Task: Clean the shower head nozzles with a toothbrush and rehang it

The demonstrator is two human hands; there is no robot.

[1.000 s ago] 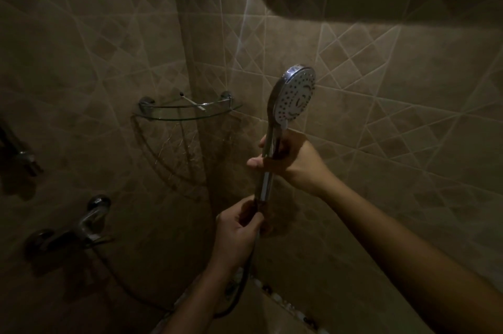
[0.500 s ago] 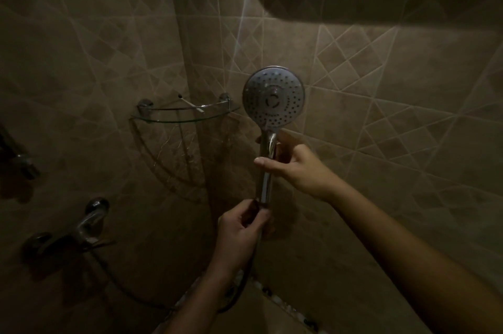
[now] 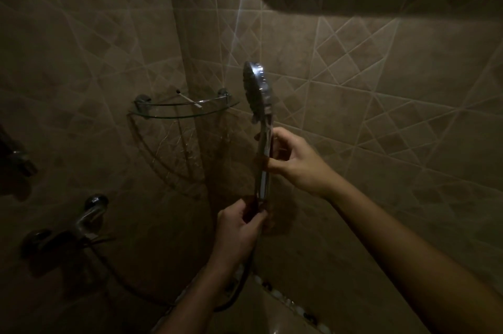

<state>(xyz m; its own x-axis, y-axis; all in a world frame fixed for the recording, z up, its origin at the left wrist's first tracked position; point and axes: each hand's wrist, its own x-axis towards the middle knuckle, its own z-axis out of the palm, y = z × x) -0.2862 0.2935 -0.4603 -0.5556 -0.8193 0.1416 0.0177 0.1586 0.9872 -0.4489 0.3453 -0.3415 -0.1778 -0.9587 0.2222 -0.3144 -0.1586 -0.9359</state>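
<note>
Dim shower stall, tiled walls. Far L: mixer tap (image 3: 89,214) on wall, hose (image 3: 239,287) runs from it along the bottom to the handset. Corner glass shelf (image 3: 182,113) w/ toothbrush (image 3: 189,99) lying across it, untouched, so scrubbing not begun. L hand (image 3: 239,227) closed round the base of the shower head (image 3: 258,94) handle at the hose joint. Head upright, edge-on to camera, nozzle face turned L toward the corner. R hand (image 3: 294,162) pinches mid-handle, thumb + fingers loosely curled, not a full fist.

Judgement: step = orienting the head for cleaning. To do well: keep L grip firm at base, free R hand to fetch brush from shelf, turn nozzles back toward the light; low light → nozzle state can't be read.
</note>
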